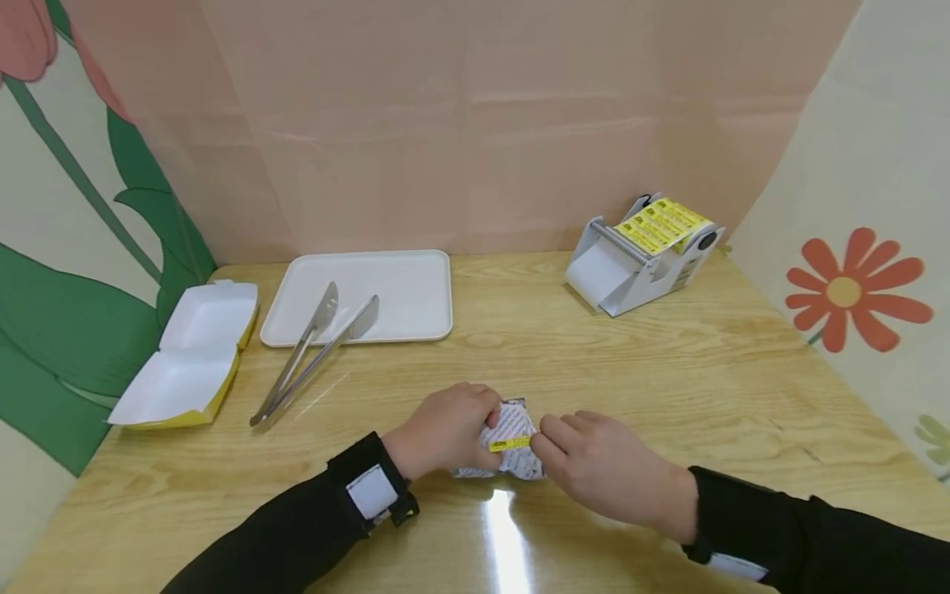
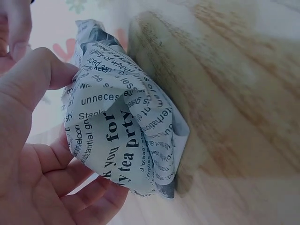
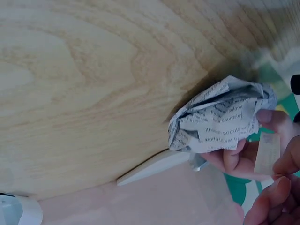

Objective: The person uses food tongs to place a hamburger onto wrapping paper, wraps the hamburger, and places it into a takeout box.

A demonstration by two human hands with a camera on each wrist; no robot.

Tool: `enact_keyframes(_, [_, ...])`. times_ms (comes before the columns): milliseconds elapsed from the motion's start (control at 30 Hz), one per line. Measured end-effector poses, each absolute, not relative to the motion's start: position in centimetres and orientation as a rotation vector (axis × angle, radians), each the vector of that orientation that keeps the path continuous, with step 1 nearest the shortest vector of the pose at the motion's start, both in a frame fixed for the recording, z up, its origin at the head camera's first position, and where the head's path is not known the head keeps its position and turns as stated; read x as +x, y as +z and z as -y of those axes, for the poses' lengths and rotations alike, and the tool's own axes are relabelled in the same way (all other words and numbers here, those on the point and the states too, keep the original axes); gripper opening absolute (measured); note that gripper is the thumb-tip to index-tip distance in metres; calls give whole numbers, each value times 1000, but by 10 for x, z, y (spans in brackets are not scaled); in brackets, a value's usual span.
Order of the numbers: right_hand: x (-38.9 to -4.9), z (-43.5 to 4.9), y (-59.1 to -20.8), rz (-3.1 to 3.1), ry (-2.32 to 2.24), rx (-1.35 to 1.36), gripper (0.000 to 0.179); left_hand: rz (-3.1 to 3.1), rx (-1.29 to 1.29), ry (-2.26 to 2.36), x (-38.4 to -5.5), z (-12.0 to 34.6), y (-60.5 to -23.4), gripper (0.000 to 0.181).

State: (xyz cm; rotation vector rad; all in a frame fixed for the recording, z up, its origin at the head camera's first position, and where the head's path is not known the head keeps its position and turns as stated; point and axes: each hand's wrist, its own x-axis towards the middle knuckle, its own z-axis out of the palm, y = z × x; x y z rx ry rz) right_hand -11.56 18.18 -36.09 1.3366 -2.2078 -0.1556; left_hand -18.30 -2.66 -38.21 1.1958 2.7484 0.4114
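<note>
A bundle wrapped in printed newspaper-style paper (image 1: 512, 421) sits low over the front middle of the table. My left hand (image 1: 445, 429) grips its left side; the left wrist view shows the thumb and curled fingers around the crumpled wrapper (image 2: 117, 112). From the right, my right hand (image 1: 612, 472) pinches one end of a small yellow sticker (image 1: 509, 444), which stretches across the top of the bundle. In the right wrist view the sticker's pale back (image 3: 267, 152) hangs from the fingertips, beside the wrapper (image 3: 218, 119). What is inside the paper is hidden.
At the back right stands a label dispenser (image 1: 631, 268) with a roll of yellow stickers. Metal tongs (image 1: 308, 359) lean on the edge of a white tray (image 1: 416, 297) at the back. An open yellow and white takeaway box (image 1: 181, 363) lies at the left.
</note>
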Motion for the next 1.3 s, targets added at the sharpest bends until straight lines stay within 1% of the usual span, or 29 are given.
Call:
enact_keyframes(33, [-115, -181, -361, 2201, -165, 1324, 44, -2751, 1199, 410, -183, 27, -382, 39])
enact_keyframes(167, [-115, -176, -359, 2194, -226, 1269, 13, -2754, 1217, 433, -184, 27, -383, 35])
enact_keyframes(200, [-116, -175, -359, 2195, -239, 1257, 12, -2751, 1221, 446, -185, 27, -383, 34])
enact_keyframes(267, [-116, -174, -358, 2201, -250, 1236, 24, -2749, 1231, 466, -185, 28, -383, 31])
enact_keyframes(300, [-116, -174, -358, 2205, -252, 1229, 27, -2747, 1234, 475, -185, 28, -384, 29])
enact_keyframes(333, [-116, -175, -357, 2214, -246, 1223, 25, -2742, 1234, 482, -185, 28, -384, 28])
enact_keyframes(433, [-117, -178, -355, 2231, -228, 1193, 8, -2720, 1218, 502, -186, 28, -382, 24])
enact_keyframes(467, [-117, -180, -354, 2236, -220, 1181, 10, -2710, 1211, 506, -186, 28, -381, 24])
enact_keyframes(533, [-116, -184, -350, 2250, -203, 1156, 25, -2695, 1201, 507, -187, 28, -379, 24])
enact_keyframes(600, [-115, -187, -347, 2249, -194, 1146, 37, -2687, 1205, 502, -188, 28, -377, 26])
enact_keyframes(700, [-112, -190, -343, 2224, -223, 1202, 44, -2677, 1198, 477, -191, 27, -375, 30])
enact_keyframes(833, [-106, -192, -341, 2147, -333, 1359, 47, -2629, 1138, 442, -196, 24, -369, 33])
enact_keyframes(933, [-104, -188, -344, 2044, -398, 1450, 43, -2572, 1080, 457, -201, 20, -363, 35])
enact_keyframes(1100, [-105, -172, -353, 1923, -448, 1473, 34, -2505, 1014, 477, -207, 15, -355, 38])
enact_keyframes(1300, [-107, -159, -356, 1948, -520, 1454, 37, -2490, 972, 463, -208, 13, -354, 39])
